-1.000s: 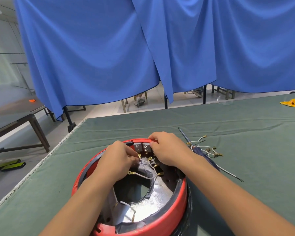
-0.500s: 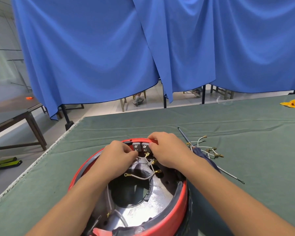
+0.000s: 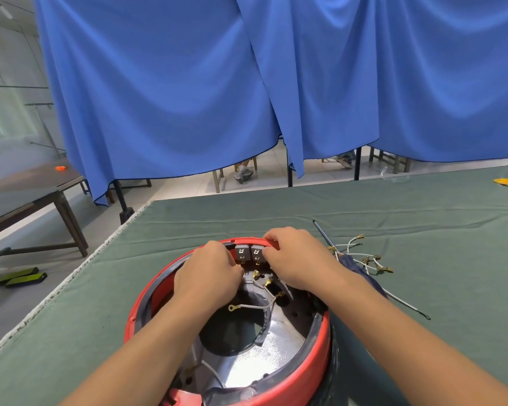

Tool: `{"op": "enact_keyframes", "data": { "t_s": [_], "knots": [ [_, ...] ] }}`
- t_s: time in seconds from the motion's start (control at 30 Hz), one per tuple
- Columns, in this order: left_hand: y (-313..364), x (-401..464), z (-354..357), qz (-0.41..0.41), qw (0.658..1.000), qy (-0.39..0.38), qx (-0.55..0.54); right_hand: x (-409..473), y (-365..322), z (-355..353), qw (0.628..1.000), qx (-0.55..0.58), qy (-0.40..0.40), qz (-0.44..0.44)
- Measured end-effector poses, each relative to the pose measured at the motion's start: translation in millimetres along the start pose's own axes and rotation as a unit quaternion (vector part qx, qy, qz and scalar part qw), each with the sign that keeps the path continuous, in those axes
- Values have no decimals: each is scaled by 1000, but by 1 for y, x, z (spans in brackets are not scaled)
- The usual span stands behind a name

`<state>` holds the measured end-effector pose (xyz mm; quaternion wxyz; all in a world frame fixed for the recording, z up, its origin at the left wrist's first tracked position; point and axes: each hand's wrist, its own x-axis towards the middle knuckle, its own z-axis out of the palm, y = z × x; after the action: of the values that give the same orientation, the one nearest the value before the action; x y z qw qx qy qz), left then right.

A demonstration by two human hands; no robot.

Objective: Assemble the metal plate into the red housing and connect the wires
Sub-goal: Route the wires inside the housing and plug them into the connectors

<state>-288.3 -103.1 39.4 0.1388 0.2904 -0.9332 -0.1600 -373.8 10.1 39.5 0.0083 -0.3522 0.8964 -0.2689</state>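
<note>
The left hand (image 3: 207,276) now sits closer to the grey terminal blocks (image 3: 249,254) on the far rim of the red housing (image 3: 305,379), fingertips beside them. The ring-tipped white wire (image 3: 251,306) lies lower, freed from the left hand's fingers.

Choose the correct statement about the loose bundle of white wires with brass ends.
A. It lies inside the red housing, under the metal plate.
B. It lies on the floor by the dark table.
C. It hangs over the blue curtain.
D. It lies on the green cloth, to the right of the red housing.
D: the bundle of white wires rests on the green cloth, just right of the red housing and beyond the right hand.
</note>
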Motion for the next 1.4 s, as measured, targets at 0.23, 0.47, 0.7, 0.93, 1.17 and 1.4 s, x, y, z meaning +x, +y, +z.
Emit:
{"op": "enact_keyframes", "data": {
  "t_s": [0.23, 0.47, 0.7, 0.93, 1.17, 1.4],
  "knots": [
    [-1, 5, -2, -46, 980, -60, -181, 1, 1, 0, 1000, 16, -1, 10],
    [-6, 8, -10, -113, 936, -106, -316, -7, 0, -2, 992, 60, 99, -54],
    [-11, 6, -8, -71, 947, -143, -278, -16, -7, -4, 989, -43, 44, -135],
    [-10, 6, -5, -15, 976, -103, -193, -18, -8, -4, 985, -78, 30, -154],
    [-1, -2, -2, 22, 998, -26, -45, -11, -8, -4, 992, -48, 7, -116],
    [0, -5, -1, 28, 999, -16, -30, -9, -10, -3, 997, -45, -24, -60]
  ]
}}
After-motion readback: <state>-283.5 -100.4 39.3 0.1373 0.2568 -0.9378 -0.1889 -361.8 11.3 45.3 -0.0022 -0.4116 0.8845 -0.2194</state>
